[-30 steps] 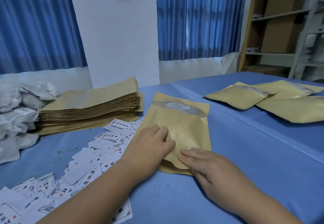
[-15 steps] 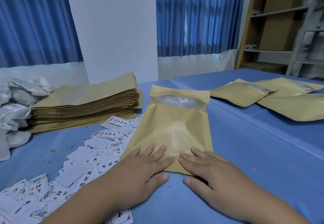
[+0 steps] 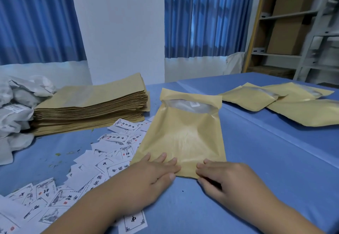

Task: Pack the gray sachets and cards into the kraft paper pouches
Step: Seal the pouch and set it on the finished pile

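Pouch [image 3: 183,133] lies mid blue table [image 3: 275,160], looks full. L hand [image 3: 146,177] + R hand [image 3: 225,180] flat, fingers pressing near edge. Step: prob. squashing it shut. Next: grab edge, move w/ done pouches [image 3: 286,103] at right.

A filled kraft pouch [image 3: 183,134] lies flat at centre, its window end far; printed cards [image 3: 110,153] lie scattered at 8 o'clock, and gray sachets [image 3: 16,112] are piled at 10.

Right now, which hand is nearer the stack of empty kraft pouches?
Left. The left hand rests on the near edge of the pouch, toward the stack; the right hand rests farther right.
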The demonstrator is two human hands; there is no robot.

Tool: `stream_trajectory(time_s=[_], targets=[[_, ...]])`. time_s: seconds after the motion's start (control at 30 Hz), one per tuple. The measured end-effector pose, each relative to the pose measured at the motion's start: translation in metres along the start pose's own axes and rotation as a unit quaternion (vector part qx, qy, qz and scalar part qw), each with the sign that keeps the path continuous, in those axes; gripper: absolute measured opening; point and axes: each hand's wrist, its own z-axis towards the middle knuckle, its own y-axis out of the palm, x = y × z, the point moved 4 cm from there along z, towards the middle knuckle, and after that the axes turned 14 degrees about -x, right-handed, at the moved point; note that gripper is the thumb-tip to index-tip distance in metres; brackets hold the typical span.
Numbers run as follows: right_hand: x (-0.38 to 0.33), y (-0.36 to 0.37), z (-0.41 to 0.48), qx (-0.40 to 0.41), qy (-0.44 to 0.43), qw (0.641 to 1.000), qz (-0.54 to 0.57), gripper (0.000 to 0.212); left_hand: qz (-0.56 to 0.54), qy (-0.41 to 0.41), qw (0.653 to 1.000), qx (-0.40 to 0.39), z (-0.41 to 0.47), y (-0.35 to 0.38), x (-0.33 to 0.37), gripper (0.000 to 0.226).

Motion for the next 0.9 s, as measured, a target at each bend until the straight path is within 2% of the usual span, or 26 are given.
stream_trajectory(time_s=[0.1,0.2,0.27,0.37,0.47,0.57,0.63,0.7,0.77,0.9], targets=[[-0.001,-0.003,0.000,0.022,0.014,0.999,-0.025,0.024,0.039,-0.001,0.997,0.062,-0.001,-0.001,0.010,0.038],[0.003,-0.009,-0.003,0.054,0.048,0.997,0.015,0.015,0.084,-0.008,0.987,0.135,-0.011,-0.007,0.014,0.032],[0.008,-0.015,-0.008,0.109,0.075,0.990,0.057,0.013,0.135,-0.005,0.975,0.175,-0.020,-0.013,0.018,0.029],[0.015,-0.022,-0.015,0.190,0.097,0.970,0.118,0.014,0.227,0.007,0.946,0.232,-0.025,-0.022,0.022,0.041],[0.020,-0.026,-0.017,0.232,0.107,0.955,0.148,0.014,0.246,-0.041,0.921,0.299,-0.029,-0.032,0.017,0.040],[0.018,-0.028,-0.018,0.243,0.083,0.956,0.142,0.015,0.253,-0.059,0.905,0.336,-0.034,-0.037,0.012,0.023],[0.013,-0.028,-0.018,0.224,0.053,0.966,0.120,0.013,0.250,-0.051,0.898,0.358,-0.037,-0.038,0.008,0.008],[0.011,-0.026,-0.016,0.191,0.019,0.977,0.090,0.008,0.229,-0.045,0.896,0.378,-0.039,-0.040,0.002,0.012],[0.011,-0.024,-0.015,0.171,0.005,0.984,0.054,0.020,0.219,-0.045,0.893,0.390,-0.041,-0.042,-0.003,0.009],[0.017,-0.024,-0.014,0.204,0.024,0.979,0.018,0.034,0.224,-0.060,0.894,0.383,-0.044,-0.046,-0.011,0.005]])
